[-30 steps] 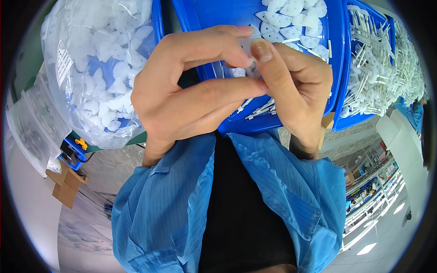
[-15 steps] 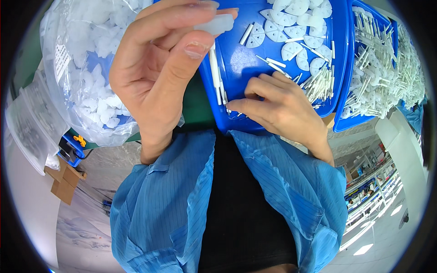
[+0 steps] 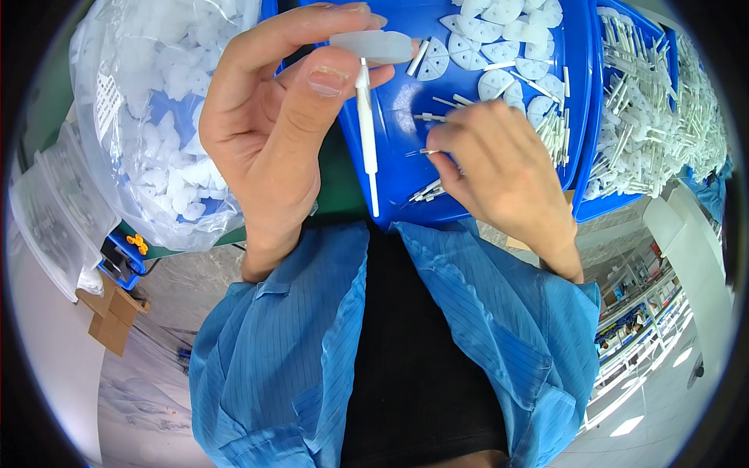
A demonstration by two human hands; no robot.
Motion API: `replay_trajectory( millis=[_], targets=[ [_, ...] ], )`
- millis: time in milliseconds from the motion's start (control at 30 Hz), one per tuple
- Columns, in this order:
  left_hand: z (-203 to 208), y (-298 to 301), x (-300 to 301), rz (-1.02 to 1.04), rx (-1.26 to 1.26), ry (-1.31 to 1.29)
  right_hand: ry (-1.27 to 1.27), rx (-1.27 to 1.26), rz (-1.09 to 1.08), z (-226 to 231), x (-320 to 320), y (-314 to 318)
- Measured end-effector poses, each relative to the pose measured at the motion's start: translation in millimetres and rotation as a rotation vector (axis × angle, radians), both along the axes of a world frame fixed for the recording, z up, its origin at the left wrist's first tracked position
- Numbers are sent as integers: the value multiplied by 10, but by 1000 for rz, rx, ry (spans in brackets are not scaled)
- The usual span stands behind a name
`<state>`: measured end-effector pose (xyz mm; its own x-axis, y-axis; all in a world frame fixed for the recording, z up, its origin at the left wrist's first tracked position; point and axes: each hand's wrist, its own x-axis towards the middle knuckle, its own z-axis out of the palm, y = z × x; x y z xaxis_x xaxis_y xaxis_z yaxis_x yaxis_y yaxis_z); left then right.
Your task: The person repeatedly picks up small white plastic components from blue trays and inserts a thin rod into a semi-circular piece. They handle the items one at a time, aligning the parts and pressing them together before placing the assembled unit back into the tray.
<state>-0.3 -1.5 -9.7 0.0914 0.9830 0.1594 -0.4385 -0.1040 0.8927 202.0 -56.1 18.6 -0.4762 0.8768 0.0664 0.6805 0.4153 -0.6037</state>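
A small white plate (image 3: 374, 47), seen nearly edge-on, sits pinched between the thumb and fingers of the left hand (image 3: 269, 132), raised above a blue tray (image 3: 394, 171). A white rod (image 3: 367, 125) runs down from just below it — whether the two are joined is hard to tell. The right hand (image 3: 503, 156), low over the tray, pinches a thin pin (image 3: 425, 151) between thumb and forefinger. Beyond its knuckles lie loose plates (image 3: 468, 54) and more rods (image 3: 558, 132). Left of the tray — on the green counter (image 3: 339, 191) — rests a clear bag (image 3: 175, 234) of white pieces; to the right, a blue bin (image 3: 605, 209) holds a heap of plates and rods.
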Motion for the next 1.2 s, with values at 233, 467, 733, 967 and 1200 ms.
replay_trajectory(
  millis=[233,467,733,967,1200],
  targets=[
    [156,40,101,-50,-73,127,366,-234,-477,306,-329,62],
    [158,27,78,-60,-62,156,287,152,-456,136,-502,150],
    [142,18,81,-51,-87,117,336,270,-446,74,-534,184],
    [80,49,56,-123,-13,100,260,277,-459,34,-539,191],
    [54,47,75,-122,81,99,379,-170,-483,278,-500,117]
  ],
)
